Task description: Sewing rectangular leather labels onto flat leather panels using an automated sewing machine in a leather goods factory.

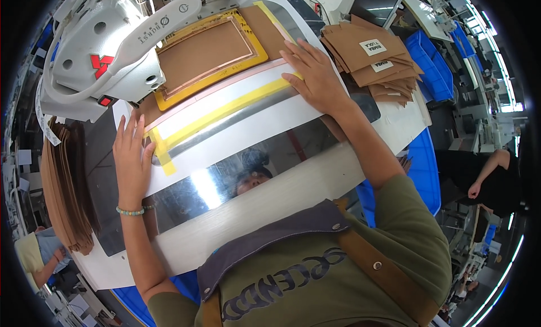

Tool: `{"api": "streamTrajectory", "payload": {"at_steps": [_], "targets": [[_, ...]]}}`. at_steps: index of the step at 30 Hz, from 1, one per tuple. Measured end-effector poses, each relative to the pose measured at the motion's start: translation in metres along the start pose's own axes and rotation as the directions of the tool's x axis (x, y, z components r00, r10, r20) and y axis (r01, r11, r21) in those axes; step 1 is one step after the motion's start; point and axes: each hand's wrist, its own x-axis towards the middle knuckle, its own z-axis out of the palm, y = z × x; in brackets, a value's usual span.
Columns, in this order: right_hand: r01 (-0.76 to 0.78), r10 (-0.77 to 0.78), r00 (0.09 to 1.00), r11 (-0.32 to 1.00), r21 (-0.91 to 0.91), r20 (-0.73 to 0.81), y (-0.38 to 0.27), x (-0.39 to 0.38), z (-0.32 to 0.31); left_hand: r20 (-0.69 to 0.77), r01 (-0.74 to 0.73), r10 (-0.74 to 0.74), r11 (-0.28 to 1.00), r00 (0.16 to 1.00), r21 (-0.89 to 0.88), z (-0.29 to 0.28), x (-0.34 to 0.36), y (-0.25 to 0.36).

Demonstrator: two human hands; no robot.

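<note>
The person's left hand (132, 158) lies flat and open, fingers together, on the near left end of a clear template plate (236, 110) edged with yellow tape, gripping nothing. The right hand (313, 76) is likewise spread palm down, open, pressing on the plate's right end, its fingertips reaching the brown leather piece (205, 51) that sits inside a yellow frame (260, 52). That frame lies on the plate just under the head of a white sewing machine (112, 45), which overhangs its left corner. The plate rests on a shiny metal table (265, 152) whose surface mirrors the scene. A beaded bracelet (129, 212) circles the left wrist. To the right of the right hand, well apart from the frame, is a fanned stack of brown cut pieces (375, 59) with white labels, beside a blue bin (431, 67). Another stack of brown pieces (65, 186) stands on edge at the table's left side. Another person (487, 177) in black stands at the far right.
</note>
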Motion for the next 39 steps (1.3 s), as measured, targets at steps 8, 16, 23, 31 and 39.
{"api": "streamTrajectory", "payload": {"at_steps": [8,16,23,31,39], "targets": [[-0.023,0.022,0.996,1.000,0.010,0.092,0.004,0.002,-0.004,0.034,-0.023,0.025,0.999,0.999,-0.047,0.002,-0.002,-0.009],[0.017,-0.013,0.997,0.999,-0.049,0.071,0.003,0.004,0.004,-0.064,0.009,-0.012,0.998,0.998,-0.059,-0.001,-0.002,-0.009],[-0.005,0.004,0.993,1.000,0.005,0.121,-0.003,0.007,-0.008,0.022,-0.022,0.022,1.000,1.000,-0.018,-0.004,-0.007,-0.012],[-0.018,0.017,0.992,1.000,0.012,0.124,-0.005,0.008,-0.009,0.055,0.009,-0.008,1.000,0.998,-0.018,-0.003,-0.008,-0.011],[-0.004,0.006,0.997,1.000,-0.029,0.075,0.005,0.003,0.002,0.052,-0.004,0.008,0.998,0.999,-0.069,-0.002,-0.005,-0.016]]}}
